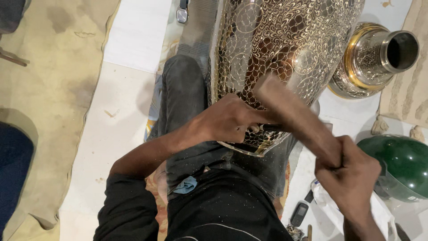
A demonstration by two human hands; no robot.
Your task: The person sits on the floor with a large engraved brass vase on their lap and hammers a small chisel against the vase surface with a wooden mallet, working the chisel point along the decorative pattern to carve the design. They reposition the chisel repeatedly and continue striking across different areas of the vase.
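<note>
A large engraved metal vase with fine gold scrollwork lies across my lap. My left hand rests on its lower side and grips a thin dark chisel held against the metal. A wooden mallet, blurred by motion and angled up toward the vase, is gripped by my right hand at the lower right. I wear dark trousers and a black shirt.
A second engraved metal piece with an open neck lies at the upper right. A green helmet sits at the right edge. A small dark device and a wristwatch lie on the white floor. Beige cloth covers the left.
</note>
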